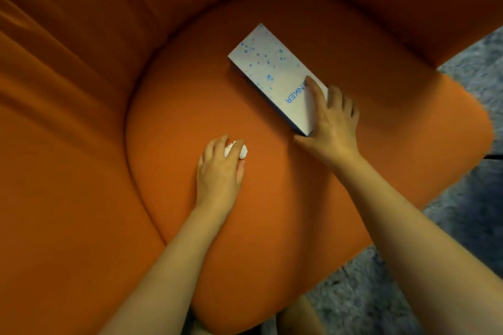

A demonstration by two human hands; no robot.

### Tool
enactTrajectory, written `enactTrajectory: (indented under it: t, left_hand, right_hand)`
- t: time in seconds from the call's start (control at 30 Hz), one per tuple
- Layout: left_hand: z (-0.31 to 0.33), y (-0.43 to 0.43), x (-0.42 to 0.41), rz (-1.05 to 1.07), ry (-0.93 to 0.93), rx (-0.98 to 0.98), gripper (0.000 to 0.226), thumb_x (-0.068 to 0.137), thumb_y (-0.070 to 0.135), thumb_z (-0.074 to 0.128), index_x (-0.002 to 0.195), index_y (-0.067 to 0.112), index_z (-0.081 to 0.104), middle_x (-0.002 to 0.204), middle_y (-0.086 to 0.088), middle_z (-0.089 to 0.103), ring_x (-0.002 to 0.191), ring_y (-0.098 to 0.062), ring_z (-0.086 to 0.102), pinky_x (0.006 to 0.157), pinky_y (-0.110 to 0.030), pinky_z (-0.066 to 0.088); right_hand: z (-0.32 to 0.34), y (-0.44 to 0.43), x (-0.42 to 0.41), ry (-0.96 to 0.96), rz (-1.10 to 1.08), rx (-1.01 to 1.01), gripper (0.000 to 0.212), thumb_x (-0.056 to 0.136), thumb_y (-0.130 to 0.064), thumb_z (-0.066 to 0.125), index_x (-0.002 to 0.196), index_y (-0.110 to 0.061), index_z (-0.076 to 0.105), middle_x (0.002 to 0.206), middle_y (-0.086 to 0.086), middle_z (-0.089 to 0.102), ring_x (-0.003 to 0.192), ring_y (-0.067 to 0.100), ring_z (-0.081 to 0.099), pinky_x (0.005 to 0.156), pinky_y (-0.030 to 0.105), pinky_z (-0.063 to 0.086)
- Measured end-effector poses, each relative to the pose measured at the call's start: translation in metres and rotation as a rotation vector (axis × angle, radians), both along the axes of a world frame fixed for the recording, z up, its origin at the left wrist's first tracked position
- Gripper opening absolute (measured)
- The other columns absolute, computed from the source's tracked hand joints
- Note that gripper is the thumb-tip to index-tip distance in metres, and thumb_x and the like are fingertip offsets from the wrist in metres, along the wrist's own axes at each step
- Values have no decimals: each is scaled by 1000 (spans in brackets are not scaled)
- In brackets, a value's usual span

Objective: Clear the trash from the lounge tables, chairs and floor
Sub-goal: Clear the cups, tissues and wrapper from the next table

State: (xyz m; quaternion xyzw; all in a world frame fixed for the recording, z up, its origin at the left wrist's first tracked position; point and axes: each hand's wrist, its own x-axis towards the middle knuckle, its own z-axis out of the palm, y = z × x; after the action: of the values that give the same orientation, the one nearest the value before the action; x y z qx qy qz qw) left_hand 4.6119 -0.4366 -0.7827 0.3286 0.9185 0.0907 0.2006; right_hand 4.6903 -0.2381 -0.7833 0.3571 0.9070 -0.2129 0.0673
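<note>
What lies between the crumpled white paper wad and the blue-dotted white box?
Head view: bare orange fabric seat cushion, and the thumb of the right hand gripping the blue-dotted white box. The left hand holds the crumpled white paper wad.

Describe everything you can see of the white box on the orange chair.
Flat, oblong white box, seemingly cardboard, with blue dots, blue lettering ending NKER and a dark side edge. It lies diagonally on the orange seat cushion. The right hand grips its near end, forefinger on top, thumb at the corner.

White box (272, 73) on orange seat: blue lettering "ANKER", first letter partly covered by finger.
</note>
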Motion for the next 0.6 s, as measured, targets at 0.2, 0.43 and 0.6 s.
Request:
enactTrajectory:
  t: [0.2, 0.43, 0.6]
  left_hand:
    - [12, 0, -10, 37, -57, 161, 20, 88, 0, 54, 105, 0, 63, 103, -20, 58, 97, -37, 53, 76, -47, 43]
    - [79, 28, -22, -40, 2, 332, 21, 85, 0, 54, 103, 7, 61, 97, -14, 59, 81, -37, 58, 64, -45, 48]
    - [141, 69, -16, -232, 33, 472, 21, 83, -2, 56, 101, 6, 62, 94, -12, 60, 81, -31, 58, 65, -30, 37]
  right_hand:
    - [20, -15, 9, 77, -62, 20, 98, 58, -35, 74, 144, -29, 27, 138, 15, 34, 116, 35, 36, 88, 38, 27]
    - [89, -26, 35, 177, -266, 64, 101, 54, -43, 75, 142, -28, 30, 131, 12, 39, 111, 32, 38, 83, 35, 25]
    - [148, -36, 71, 200, -476, 129, 100, 56, -40, 75, 143, -30, 29, 134, 10, 36, 113, 30, 34, 87, 37, 25]
